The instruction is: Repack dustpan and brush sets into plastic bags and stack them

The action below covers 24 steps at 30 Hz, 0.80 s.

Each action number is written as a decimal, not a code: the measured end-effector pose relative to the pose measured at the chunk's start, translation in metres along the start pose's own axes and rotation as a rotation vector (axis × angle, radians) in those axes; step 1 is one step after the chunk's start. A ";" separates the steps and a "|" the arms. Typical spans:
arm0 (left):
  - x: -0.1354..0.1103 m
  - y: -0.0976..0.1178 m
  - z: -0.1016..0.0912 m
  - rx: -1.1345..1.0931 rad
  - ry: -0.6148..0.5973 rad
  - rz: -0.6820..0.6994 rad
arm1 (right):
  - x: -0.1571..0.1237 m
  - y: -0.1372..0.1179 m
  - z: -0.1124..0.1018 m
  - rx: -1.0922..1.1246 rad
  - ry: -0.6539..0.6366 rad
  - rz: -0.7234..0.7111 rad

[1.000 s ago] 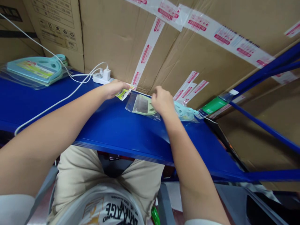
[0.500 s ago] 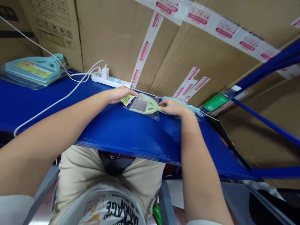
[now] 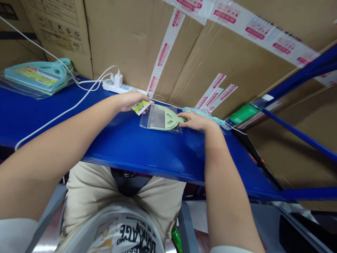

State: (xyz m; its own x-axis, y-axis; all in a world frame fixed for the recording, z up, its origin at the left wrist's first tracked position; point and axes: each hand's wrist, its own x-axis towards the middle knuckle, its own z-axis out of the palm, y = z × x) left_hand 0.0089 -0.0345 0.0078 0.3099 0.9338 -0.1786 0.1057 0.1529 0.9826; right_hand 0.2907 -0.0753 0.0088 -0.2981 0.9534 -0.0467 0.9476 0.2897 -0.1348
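A light green hand brush (image 3: 170, 119) with grey bristles lies in a clear plastic bag (image 3: 144, 121) on the blue tabletop. My right hand (image 3: 193, 120) is closed around its handle end. To the left of the bristles, my left hand (image 3: 133, 100) pinches a yellow-green label card (image 3: 140, 107); some of its fingers are hidden behind the card. Just behind my right hand lies a light blue brush (image 3: 202, 113) in clear wrapping, partly covered by that hand.
Packaged blue dustpans (image 3: 37, 75) lie at the far left. A white power strip (image 3: 110, 86) with plugs and cables sits along the back, against large cardboard boxes (image 3: 126, 42). A green-labelled bottle (image 3: 246, 112) leans at the right, near the blue rack frame (image 3: 300, 131).
My left hand has drawn the label card slightly left, away from the green brush. The brush and my right hand have shifted a little to the right.
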 end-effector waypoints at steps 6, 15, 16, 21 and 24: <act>-0.002 -0.003 0.005 0.141 -0.052 -0.099 | 0.000 -0.003 -0.001 -0.018 -0.076 0.069; -0.002 -0.003 0.003 0.292 -0.107 -0.091 | 0.002 -0.001 0.001 -0.100 -0.038 0.140; -0.002 -0.002 0.003 0.298 -0.108 -0.089 | 0.002 0.000 0.000 -0.104 -0.041 0.149; -0.005 0.004 -0.004 0.304 -0.094 -0.048 | -0.005 -0.008 -0.005 -0.144 0.062 0.280; -0.005 0.008 -0.012 0.335 0.025 0.005 | -0.007 -0.034 -0.005 -0.070 0.321 0.243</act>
State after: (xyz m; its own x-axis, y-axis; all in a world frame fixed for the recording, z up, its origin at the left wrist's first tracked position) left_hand -0.0029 -0.0338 0.0175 0.2888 0.9425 -0.1685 0.4104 0.0372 0.9111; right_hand 0.2607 -0.0916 0.0187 -0.0242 0.9695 0.2439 0.9948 0.0475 -0.0900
